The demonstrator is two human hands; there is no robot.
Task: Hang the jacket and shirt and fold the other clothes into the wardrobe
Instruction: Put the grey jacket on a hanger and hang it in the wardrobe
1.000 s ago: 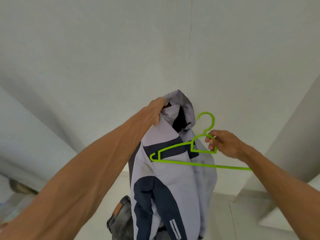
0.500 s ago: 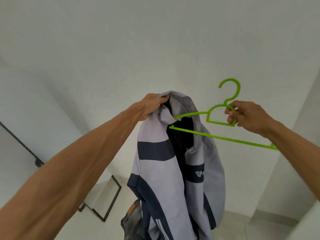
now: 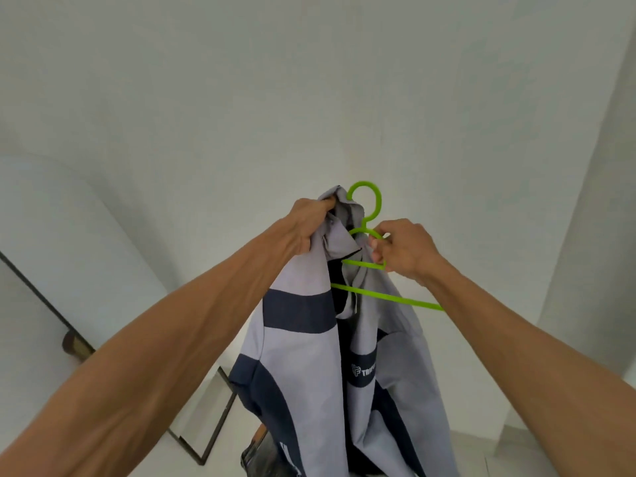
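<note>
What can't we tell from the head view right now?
- Hanger left arm: inside the jacket, seating unclear.
- Hanger right tip: hidden behind the right forearm.
- Jacket hem: cut off by the bottom edge.
- Chest logo: folded, partly readable.
- Denim garment below: mostly covered by the jacket.

**Matt cloth, smooth plastic**

The jacket (image 3: 303, 366) looks like thin matt cloth, pale grey with dark navy panels, softly creased. The hanger (image 3: 375, 215) seems smooth bright green plastic with a slight shine. The wall (image 3: 206, 98) behind is plain, matt white.
</note>
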